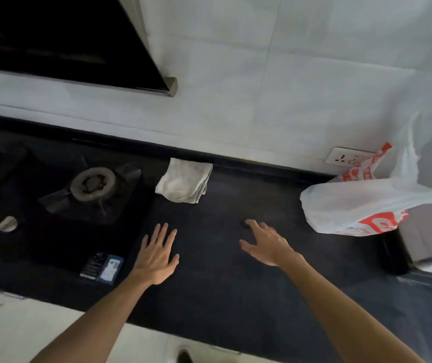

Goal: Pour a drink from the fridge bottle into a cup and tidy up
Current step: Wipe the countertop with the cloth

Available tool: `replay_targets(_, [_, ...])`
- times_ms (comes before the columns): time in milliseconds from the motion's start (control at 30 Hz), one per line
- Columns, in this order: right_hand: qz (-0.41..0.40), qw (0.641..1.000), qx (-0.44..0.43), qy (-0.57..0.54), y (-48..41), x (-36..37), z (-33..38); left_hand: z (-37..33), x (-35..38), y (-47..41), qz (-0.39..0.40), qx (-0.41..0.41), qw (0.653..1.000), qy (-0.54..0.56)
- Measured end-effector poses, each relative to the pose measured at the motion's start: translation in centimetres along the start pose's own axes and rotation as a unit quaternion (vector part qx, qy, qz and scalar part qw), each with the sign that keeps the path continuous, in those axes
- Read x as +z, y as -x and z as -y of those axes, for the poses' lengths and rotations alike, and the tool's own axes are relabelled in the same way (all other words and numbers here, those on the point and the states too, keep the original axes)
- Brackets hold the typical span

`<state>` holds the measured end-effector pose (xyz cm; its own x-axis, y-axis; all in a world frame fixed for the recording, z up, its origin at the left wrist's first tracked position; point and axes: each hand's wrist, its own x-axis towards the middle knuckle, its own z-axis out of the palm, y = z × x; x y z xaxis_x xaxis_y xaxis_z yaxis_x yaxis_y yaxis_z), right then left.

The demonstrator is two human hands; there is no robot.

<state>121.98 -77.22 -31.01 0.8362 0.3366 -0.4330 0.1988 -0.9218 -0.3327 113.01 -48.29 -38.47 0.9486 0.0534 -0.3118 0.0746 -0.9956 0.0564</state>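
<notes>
both hands empty over the dark counter (pixel 209 297) at frame centre. left hand (pixel 156 255) flat, fingers spread, palm down. right hand (pixel 266 243) fingers spread and slightly curled, gripping nothing; a small dark round object (pixel 245 222), too small to identify, lies at its fingertips. no bottle, cup or fridge in view, so direction from either hand cannot be told. folded cloth (pixel 184 180) lies beyond the left hand, nearer to it, long axis slanting up right. bag (pixel 353 205) at right, burner (pixel 93 184) at left
</notes>
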Motion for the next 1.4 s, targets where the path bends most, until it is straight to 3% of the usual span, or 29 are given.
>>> replay_targets(300, [-0.031, 0.999, -0.021, 0.039, -4.0, 3.0, 2.2, 2.6, 3.6, -1.0, -0.054, -0.001, 0.997, 0.050])
replay_targets(700, [-0.092, 0.976, -0.199, -0.012, -19.2, 3.4, 13.3, 2.6, 4.2, -1.4, -0.077, -0.001, 0.994, 0.072])
replay_targets(933, [-0.071, 0.972, -0.189, 0.117, -29.8, 3.6, 18.6, 2.9, 4.2, -1.6, -0.081, -0.004, 0.993, 0.091])
replay_targets(1200, [-0.114, 0.965, -0.181, 0.149, -27.9, 6.8, 16.3, 3.1, 4.5, -1.6, -0.076, -0.007, 0.994, 0.084])
replay_targets(1400, [-0.120, 0.978, -0.109, 0.134, -22.8, 5.7, 6.6, 3.1, 4.5, -1.6, -0.077, -0.011, 0.994, 0.079])
